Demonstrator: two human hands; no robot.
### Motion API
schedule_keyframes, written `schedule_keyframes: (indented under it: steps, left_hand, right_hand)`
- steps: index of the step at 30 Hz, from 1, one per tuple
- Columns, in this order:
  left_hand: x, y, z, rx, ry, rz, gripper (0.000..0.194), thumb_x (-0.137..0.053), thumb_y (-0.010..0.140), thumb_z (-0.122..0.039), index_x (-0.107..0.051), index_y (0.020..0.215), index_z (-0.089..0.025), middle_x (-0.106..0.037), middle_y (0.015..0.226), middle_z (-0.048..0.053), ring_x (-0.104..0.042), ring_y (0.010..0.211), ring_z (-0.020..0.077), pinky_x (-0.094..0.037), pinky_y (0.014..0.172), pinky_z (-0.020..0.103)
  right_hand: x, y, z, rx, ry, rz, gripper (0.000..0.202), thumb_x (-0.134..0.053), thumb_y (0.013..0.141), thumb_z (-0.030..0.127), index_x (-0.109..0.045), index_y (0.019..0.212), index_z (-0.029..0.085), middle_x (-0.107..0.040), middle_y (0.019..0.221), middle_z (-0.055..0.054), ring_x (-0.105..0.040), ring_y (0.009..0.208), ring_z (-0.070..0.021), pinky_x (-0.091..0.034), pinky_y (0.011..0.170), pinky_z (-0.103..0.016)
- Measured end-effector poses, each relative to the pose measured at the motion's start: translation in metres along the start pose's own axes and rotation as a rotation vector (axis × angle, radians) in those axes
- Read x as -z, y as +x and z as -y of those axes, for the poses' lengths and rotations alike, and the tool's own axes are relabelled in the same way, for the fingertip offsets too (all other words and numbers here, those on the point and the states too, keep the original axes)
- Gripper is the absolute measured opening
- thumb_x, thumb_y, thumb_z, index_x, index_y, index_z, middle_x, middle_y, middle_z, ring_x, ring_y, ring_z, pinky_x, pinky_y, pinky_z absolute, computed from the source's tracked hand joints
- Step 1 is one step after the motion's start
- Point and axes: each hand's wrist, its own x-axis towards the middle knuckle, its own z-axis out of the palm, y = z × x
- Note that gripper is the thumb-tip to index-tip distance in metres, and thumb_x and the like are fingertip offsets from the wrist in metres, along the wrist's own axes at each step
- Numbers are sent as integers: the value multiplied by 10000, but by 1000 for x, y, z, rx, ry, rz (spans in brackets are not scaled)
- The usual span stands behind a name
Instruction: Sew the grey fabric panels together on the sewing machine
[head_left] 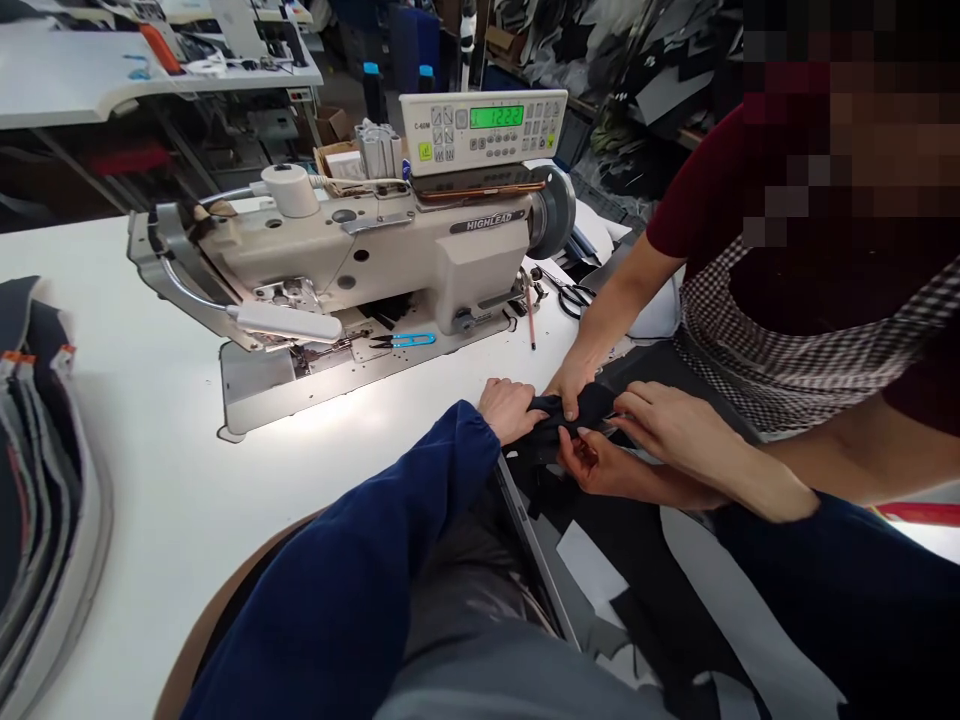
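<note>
The person's left hand (510, 410) is pinching one end of a dark cloth (596, 402) between thumb and fingers, while the right hand (667, 428) is holding its fingertips close together at the other end; whether they are gripping the cloth or some small thing there, I cannot tell. The cloth is lying near the edge of the white worktop (165, 400), to the right of the sewing machine (360, 250) and over other dark pieces. A co-worker in a checked apron (780, 330) is leaning in, one of their hands (571, 385) pressing from above and their other hand (600, 467) working its fingers at the lower edge, probably because the folded cloth is needing pressure from several sides at once. The machine's lamp (289, 325) is shining around the needle area, presumably so that stitches are showing clearly. Blue snips (412, 340) are resting on the machine's base, seemingly for easy reach, and black scissors (576, 300) are lying behind the hands. At the far left, a stack of cut pieces (37, 480) is standing apart, perhaps so that the middle is giving elbow room.
</note>
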Motion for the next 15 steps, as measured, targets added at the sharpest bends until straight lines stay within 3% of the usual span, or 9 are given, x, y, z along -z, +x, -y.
schedule_keyframes:
  steps: [8,15]
  left_hand:
    - [5,-3,-1,124,-271,81,259,-489,912,-394,-629,954,-180,-681,964,69,-627,935,240,-465,805,311]
    - [4,-3,7,124,-477,-2,185,-528,888,-339,-622,907,-181,-673,887,40,-614,847,204,-458,756,282]
  right_hand:
    - [9,-15,6,-57,174,-64,414,-290,991,368,-650,894,187,-567,837,-83,-546,756,-197,-429,620,-309]
    - [25,-22,15,-21,239,-85,449,-280,992,368,-674,915,167,-586,850,-106,-564,755,-192,-474,626,-317]
